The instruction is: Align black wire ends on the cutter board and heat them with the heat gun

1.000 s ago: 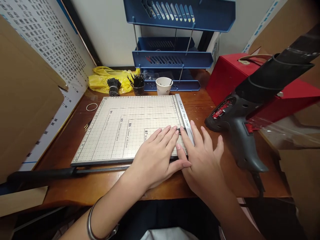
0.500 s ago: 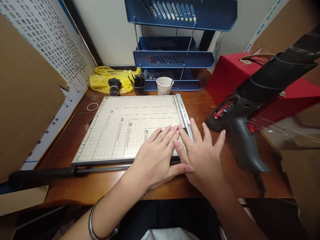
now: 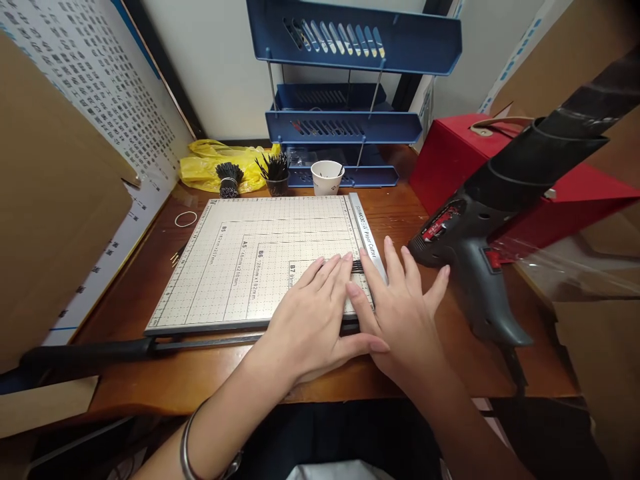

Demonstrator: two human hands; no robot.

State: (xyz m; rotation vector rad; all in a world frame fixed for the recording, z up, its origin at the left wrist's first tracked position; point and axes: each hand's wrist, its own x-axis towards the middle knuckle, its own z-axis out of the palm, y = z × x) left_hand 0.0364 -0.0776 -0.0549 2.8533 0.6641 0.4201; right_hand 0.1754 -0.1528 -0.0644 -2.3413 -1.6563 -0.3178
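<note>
My left hand [image 3: 313,317] lies flat on the lower right part of the paper cutter [image 3: 200,267], fingers stretched out. Beside it, my right hand [image 3: 403,310] is spread over the cutter's right edge, its fingers apart. Between the fingertips of both hands a short row of thin black pieces [image 3: 357,267] shows on the board; the rest of them is hidden under the hands. My left thumb reaches across to touch my right hand. The cutter's black handle [image 3: 90,352] lies low along the front edge.
Behind the cutter stand a black bundle [image 3: 229,180], a cup of black pieces [image 3: 276,177], a white paper cup [image 3: 327,179], a yellow bag [image 3: 200,170] and blue trays [image 3: 345,127]. At the right are a heat gun [image 3: 480,273] and a red box [image 3: 435,160].
The hands keep nearly the same pose, but the gap between their fingertips is slightly wider and more of the black pieces shows. The view has shifted a little.
</note>
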